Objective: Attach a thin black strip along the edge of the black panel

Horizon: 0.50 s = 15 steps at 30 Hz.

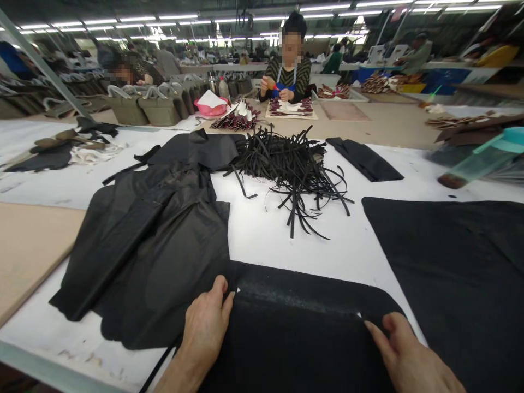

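A black leather-like panel (303, 344) with a rounded far corner lies at the table's near edge in front of me. Across it runs a pale, dusty-looking band with a small white mark near each end. My left hand (207, 319) grips the panel at its left side, thumb and fingers closed beside one white mark. On the opposite side my right hand (403, 349) grips it, with the thumb just beside the other mark. Left of my left hand lies a heap of crumpled black pieces (164, 262), and to the right of my right hand is a large flat black piece (458, 256).
A tangled pile of thin black strips (286, 164) lies beyond the panel. A folded black piece (364, 158) and a teal-lidded clear container (487, 155) are farther right. A beige board (33, 245) sits at left. Across the table a person (289, 71) handles maroon-and-white pieces.
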Motion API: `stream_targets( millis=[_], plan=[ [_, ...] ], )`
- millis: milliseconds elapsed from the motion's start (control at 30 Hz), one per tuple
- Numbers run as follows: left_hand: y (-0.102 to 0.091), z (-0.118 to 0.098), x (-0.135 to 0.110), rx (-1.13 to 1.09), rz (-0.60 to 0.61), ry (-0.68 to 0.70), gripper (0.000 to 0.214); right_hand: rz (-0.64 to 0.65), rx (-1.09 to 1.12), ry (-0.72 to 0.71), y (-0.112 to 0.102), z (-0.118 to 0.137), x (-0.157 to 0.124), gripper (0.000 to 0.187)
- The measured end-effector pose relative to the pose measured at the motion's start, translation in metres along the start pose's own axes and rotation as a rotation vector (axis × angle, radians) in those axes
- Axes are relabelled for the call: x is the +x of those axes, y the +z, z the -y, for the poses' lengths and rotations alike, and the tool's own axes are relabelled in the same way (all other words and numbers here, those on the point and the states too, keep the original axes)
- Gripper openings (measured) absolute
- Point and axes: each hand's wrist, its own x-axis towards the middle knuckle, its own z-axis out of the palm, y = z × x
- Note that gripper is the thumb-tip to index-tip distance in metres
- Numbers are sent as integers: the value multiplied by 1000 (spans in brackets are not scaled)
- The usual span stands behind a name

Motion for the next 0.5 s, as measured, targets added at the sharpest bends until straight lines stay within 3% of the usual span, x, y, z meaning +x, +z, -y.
stream_targets(
  millis=[100, 167, 200, 267, 333, 367, 433, 500],
  plan=[
    [1, 4, -5, 98, -35, -3, 14, -107, -113, -75, -5, 10, -10, 31],
    [5, 8, -11, 91, -156, 75, 21, -268, -150, -219, -7, 22, -19, 28],
    [8, 8, -15, 79, -248, 180, 23, -351, -162, -336, -6, 30, -25, 27],
    [16, 3, -23, 66, -429, 538, 28, -450, -166, -628, -1, 50, -34, 36],
    [26, -8, -29, 93, -486, 957, 36, -442, -161, -868, 11, 69, -41, 48],
    [33, -14, -29, 121, -464, 1099, 39, -426, -161, -923, 18, 76, -42, 51],
    [47, -24, -26, 156, -398, 1211, 40, -410, -161, -929, 33, 83, -43, 53],
    [62, -31, -21, 157, -329, 1207, 38, -391, -163, -945, 46, 81, -41, 58]
  ],
)
